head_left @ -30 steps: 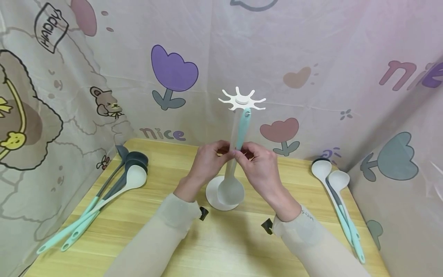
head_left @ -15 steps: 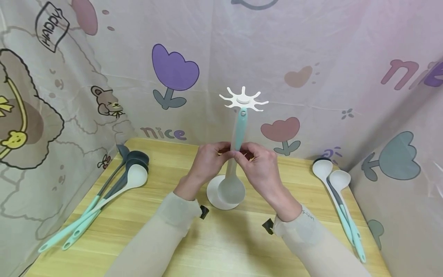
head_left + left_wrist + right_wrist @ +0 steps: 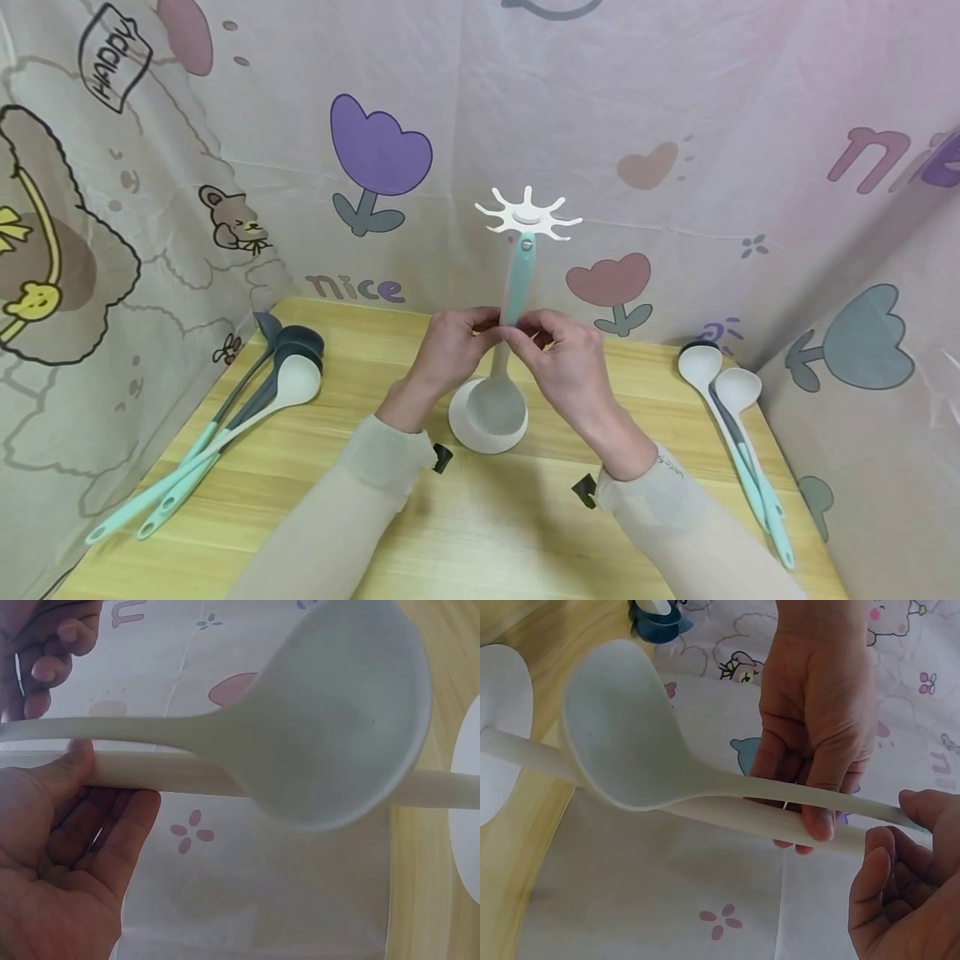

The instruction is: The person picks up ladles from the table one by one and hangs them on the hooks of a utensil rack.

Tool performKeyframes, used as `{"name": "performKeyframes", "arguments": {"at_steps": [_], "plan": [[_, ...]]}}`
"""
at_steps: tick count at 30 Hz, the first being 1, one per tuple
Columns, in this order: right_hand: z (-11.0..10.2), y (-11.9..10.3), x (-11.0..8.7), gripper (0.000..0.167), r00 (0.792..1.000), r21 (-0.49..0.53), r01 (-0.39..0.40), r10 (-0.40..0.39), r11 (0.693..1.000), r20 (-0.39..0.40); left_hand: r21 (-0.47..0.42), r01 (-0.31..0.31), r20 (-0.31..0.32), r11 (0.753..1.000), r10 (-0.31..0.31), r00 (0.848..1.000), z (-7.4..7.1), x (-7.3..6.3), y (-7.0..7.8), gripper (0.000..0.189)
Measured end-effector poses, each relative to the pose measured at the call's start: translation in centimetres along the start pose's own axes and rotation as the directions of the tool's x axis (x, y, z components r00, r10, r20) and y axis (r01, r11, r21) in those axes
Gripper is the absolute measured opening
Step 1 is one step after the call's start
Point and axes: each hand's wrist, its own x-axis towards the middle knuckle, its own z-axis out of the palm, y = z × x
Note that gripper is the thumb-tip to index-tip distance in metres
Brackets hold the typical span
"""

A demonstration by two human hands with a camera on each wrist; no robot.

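**Ladle held at the stand's arms: a badly seated hole could mean a drop**

The pale ladle with the mint handle hangs bowl down along the front of the white stand, its handle hole just below the star-shaped top. Something pale shows inside the hole, but whether an arm passes right through is too small to tell. That is the main weak point: if only the arm's tip is caught, letting go too early would likely let the ladle slip off and fall to the bench.

The left hand pinches the pole between thumb and fingers. The right hand has its thumb on the ladle near the lower end of the mint handle, the other fingers curled behind; they appear to pinch it, far below the hole. A grip that low probably gives poor control of the top end, so a small twist might pull the hole away from the arm.

The stand looks slim above its round base. If the left hand loosens while the right pushes or tugs, the stand may rock or tip. Once freed, the bowl could also swing back and knock the pole.
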Motion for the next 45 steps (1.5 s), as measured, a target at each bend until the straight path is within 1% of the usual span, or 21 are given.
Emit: {"name": "performKeyframes", "arguments": {"at_steps": [3,6,9,13,15,18,20,22,24,27,30,31,32,33,36,39,40,42,44,45], "plan": [[-0.2,0.2,-0.3,0.013,0.999,-0.004,-0.036,0.036,0.999,0.000,0.003,0.011,0.004,1.000,-0.011,1.000,0.0,0.0,0.0,0.023],[-0.5,0.5,-0.7,0.013,0.996,0.000,-0.090,0.090,0.996,0.003,-0.006,0.026,0.008,1.000,-0.026,1.000,-0.1,-0.1,0.0,0.023],[-1.0,1.3,-1.4,0.013,0.991,-0.006,-0.137,0.137,0.991,0.002,-0.023,0.043,0.013,0.999,-0.042,0.999,-0.1,-0.1,0.1,0.023],[-1.8,3.6,-2.7,0.013,0.978,-0.035,-0.208,0.208,0.977,-0.015,-0.057,0.071,0.023,0.996,-0.070,0.997,-0.1,-0.1,0.1,0.024],[-2.2,5.2,-3.6,0.014,0.966,-0.060,-0.257,0.256,0.964,-0.025,-0.068,0.080,0.025,0.994,-0.078,0.997,-0.1,-0.1,0.1,0.024],[-2.8,7.8,-5.1,0.016,0.942,-0.116,-0.337,0.334,0.934,-0.040,-0.072,0.086,0.025,0.994,-0.084,0.996,0.0,-0.2,0.1,0.024],[-3.4,9.5,-6.0,0.019,0.923,-0.158,-0.385,0.383,0.909,-0.042,-0.071,0.088,0.024,0.994,-0.087,0.996,0.0,-0.2,0.0,0.023],[-4.0,11.3,-6.9,0.021,0.907,-0.206,-0.418,0.419,0.885,-0.043,-0.069,0.091,0.023,0.993,-0.090,0.996,0.0,-0.2,0.0,0.023],[-4.9,13.0,-7.8,0.023,0.898,-0.265,-0.433,0.439,0.862,-0.037,-0.064,0.094,0.020,0.994,-0.093,0.995,0.0,-0.2,0.0,0.023],[-6.4,15.8,-9.3,0.025,0.881,-0.359,-0.448,0.472,0.819,-0.022,-0.059,0.091,0.018,0.994,-0.090,0.996,0.0,-0.2,0.1,0.023],[-8.1,18.5,-10.7,0.026,0.860,-0.455,-0.451,0.511,0.768,0.011,-0.058,0.087,0.017,0.995,-0.086,0.996,0.1,-0.3,0.1,0.023],[-8.7,19.4,-11.2,0.027,0.845,-0.486,-0.455,0.534,0.746,0.030,-0.056,0.085,0.016,0.995,-0.085,0.996,0.1,-0.3,0.1,0.023],[-9.3,20.3,-11.6,0.026,0.836,-0.517,-0.448,0.546,0.730,0.046,-0.054,0.084,0.016,0.995,-0.083,0.996,0.1,-0.3,0.1,0.023],[-10.0,21.0,-12.0,0.026,0.819,-0.547,-0.448,0.570,0.707,0.066,-0.053,0.082,0.015,0.995,-0.082,0.997,0.1,-0.3,0.1,0.022],[-12.0,22.6,-12.7,0.029,0.742,-0.622,-0.461,0.659,0.633,0.121,-0.054,0.082,0.013,0.995,-0.081,0.997,0.1,-0.3,0.1,0.022],[-13.6,23.4,-13.2,0.026,0.653,-0.673,-0.478,0.741,0.564,0.157,-0.059,0.080,0.014,0.995,-0.079,0.997,0.1,-0.3,0.2,0.021],[-14.0,23.5,-13.3,0.025,0.628,-0.684,-0.482,0.760,0.548,0.167,-0.060,0.081,0.014,0.995,-0.080,0.997,0.1,-0.3,0.2,0.021],[-14.5,23.9,-13.6,0.021,0.588,-0.706,-0.481,0.789,0.521,0.182,-0.061,0.077,0.014,0.995,-0.076,0.997,0.1,-0.3,0.2,0.021],[-14.9,24.2,-13.9,0.019,0.555,-0.722,-0.478,0.809,0.501,0.194,-0.059,0.073,0.013,0.996,-0.073,0.997,0.0,-0.3,0.2,0.021],[-15.0,24.3,-14.0,0.019,0.540,-0.725,-0.477,0.817,0.496,0.204,-0.059,0.071,0.013,0.996,-0.071,0.997,0.1,-0.3,0.2,0.021]]}}
